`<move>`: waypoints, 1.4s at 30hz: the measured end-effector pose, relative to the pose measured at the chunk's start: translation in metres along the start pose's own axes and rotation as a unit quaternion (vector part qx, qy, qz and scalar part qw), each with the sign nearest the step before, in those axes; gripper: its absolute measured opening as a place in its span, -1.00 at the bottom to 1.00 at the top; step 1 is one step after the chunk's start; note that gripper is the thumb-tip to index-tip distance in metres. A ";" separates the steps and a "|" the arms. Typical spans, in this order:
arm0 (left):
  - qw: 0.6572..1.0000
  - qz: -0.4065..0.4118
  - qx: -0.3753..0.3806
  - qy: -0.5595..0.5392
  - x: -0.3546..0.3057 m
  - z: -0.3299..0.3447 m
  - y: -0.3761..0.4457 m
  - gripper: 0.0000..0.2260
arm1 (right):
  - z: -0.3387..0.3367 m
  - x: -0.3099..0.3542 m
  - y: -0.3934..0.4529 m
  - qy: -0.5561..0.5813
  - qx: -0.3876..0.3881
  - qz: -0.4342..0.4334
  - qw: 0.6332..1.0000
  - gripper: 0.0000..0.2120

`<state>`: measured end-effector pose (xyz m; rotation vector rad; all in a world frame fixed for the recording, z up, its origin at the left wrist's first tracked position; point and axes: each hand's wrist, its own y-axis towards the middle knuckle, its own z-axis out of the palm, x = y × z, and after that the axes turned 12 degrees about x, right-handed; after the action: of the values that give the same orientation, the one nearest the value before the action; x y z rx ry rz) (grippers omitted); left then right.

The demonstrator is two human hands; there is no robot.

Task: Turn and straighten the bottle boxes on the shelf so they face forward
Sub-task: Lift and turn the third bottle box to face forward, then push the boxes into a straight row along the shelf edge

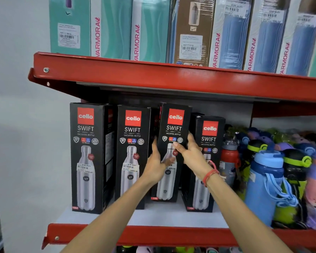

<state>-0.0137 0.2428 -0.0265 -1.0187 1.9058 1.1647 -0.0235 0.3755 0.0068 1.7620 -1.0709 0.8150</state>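
Red metal shelving (171, 79) stands against a pale wall (13, 106), with a white shelf board (153, 218) forming the lower display level. On the upper level, tall teal boxes (115, 28), one brown box (192, 31) and blue boxes (232, 33) stand side by side in a row. On the lower level, from the left, the first black box (88, 157) stands upright near the shelf's front edge, its printed bottle picture facing forward. Just beside it, the second black box (131, 156) also stands upright and faces forward. The third black box (173, 125) sits farther back on the board and is tilted, its top leaning toward the right; its front panel faces outward. The left hand (156, 166) grips this box at its left edge, fingers wrapped behind and thumb across the front. The right hand (192, 152) grasps the same box on its right side, thumb pressed on the front panel; a red thread bracelet (211, 173) circles that wrist. The fourth black box (208, 136), shorter than the others, stands upright just right of the held box, partly hidden by the right forearm. Farther right, loose plastic bottles crowd the shelf, among them a red-capped bottle (230, 157) and a blue bottle (264, 185).
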 end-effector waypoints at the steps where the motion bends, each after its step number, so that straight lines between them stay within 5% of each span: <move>1: 1.000 -0.006 0.004 0.000 0.003 0.000 -0.001 -0.22 | 0.002 -0.004 0.001 -0.005 -0.003 0.004 1.000 -0.38; 6: 0.999 -0.030 0.005 0.014 0.013 -0.001 -0.005 -0.37 | 0.011 -0.015 0.000 -0.026 0.000 0.016 1.000 -0.40; 12: 0.999 -0.011 0.014 0.031 -0.005 -0.011 -0.011 -0.33 | 0.016 0.012 -0.007 -0.102 -0.083 0.035 0.991 -0.43; 16: 0.994 0.065 -0.079 0.031 -0.004 -0.037 -0.041 -0.63 | 0.037 0.047 -0.031 -0.158 -0.175 -0.088 0.968 -0.46; 20: 0.943 0.120 -0.283 0.125 0.029 -0.074 -0.091 -0.79 | 0.093 0.040 -0.056 -0.022 -0.065 -0.122 0.990 -0.62; 24: 0.906 -0.001 -0.397 0.145 0.069 -0.111 -0.121 -0.67 | 0.159 0.016 -0.065 0.022 0.072 -0.068 0.995 -0.62; 28: 0.973 -0.025 -0.228 0.024 0.097 -0.146 -0.140 -0.35 | 0.216 0.015 -0.062 0.082 0.168 0.043 0.982 -0.27; 32: 0.993 -0.070 -0.090 0.003 0.096 -0.162 -0.154 -0.44 | 0.246 0.019 -0.057 0.111 0.158 0.062 0.979 -0.32; 42: 0.996 -0.070 -0.016 -0.047 0.082 -0.171 -0.201 -0.38 | 0.238 0.024 -0.097 0.060 0.176 0.073 0.980 -0.20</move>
<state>0.0991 0.0046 -0.1100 -1.0785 1.7194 1.1445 0.0939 0.1708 -0.0982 1.9084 -1.0308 1.2504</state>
